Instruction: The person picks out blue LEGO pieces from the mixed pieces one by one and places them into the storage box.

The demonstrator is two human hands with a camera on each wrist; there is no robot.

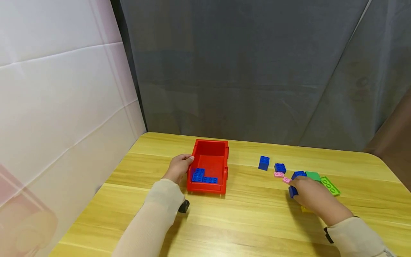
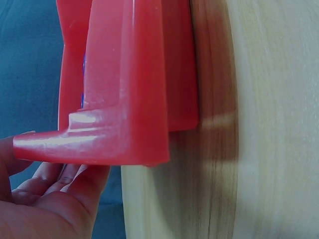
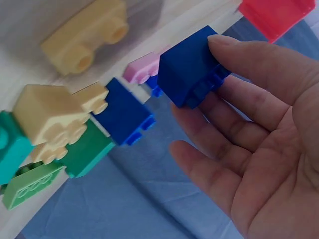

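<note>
In the head view my left hand (image 1: 177, 168) grips the left wall of a red bin (image 1: 205, 188), thumb over its rim. The left wrist view has the hand's fingers (image 2: 82, 194) beneath the bin's lip (image 2: 89, 149). A few blue bricks (image 1: 210, 180) lie at the bin's near end. Over on the right, my right hand (image 1: 313, 194) pinches a blue brick (image 3: 187, 67) between thumb and fingertips, studs facing the palm in the right wrist view. Just past that hand are another blue brick (image 1: 298, 174) and a small pink brick (image 1: 287, 180).
Beyond the right hand lie a green brick (image 1: 313, 175) and a lime-green piece (image 1: 330, 186). A yellow brick (image 1: 306, 210) shows beneath the hand. Two blue bricks, one (image 1: 264, 162) farther left, stand toward the bin. A grey curtain (image 1: 224, 71) hangs behind the wooden table (image 1: 244, 225).
</note>
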